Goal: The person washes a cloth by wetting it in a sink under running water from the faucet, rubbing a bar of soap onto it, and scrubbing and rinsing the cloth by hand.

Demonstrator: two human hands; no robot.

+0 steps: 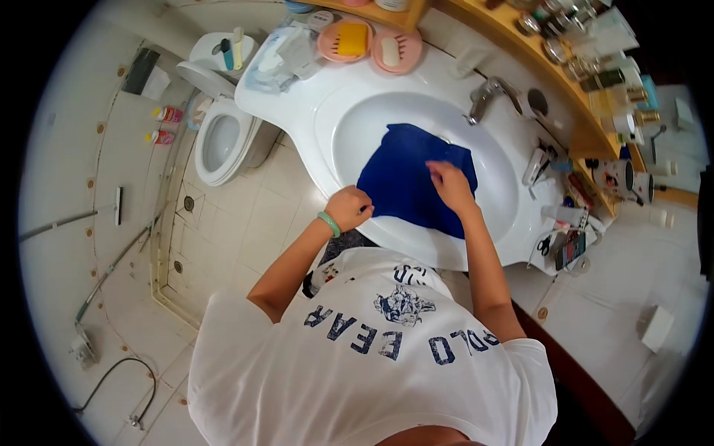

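A dark blue cloth [413,178] lies spread in the white sink basin [498,189], its lower edge reaching over the front rim. At the cloth's left corner, my left hand [349,207], with a green bangle on the wrist, is closed on the fabric. My right hand [448,184] is over the right part of the cloth, fingers bent; whether it grips any fabric is hard to make out. Behind the basin stands the metal faucet [487,97], to the upper right of the cloth.
Two pink soap dishes [405,63] with soap and some plastic bags [286,56] sit on the counter's back left. Scissors [545,244], a phone [571,250] and small items line its right end. Bottles fill a wooden shelf [587,126]. A toilet [223,141] stands at left.
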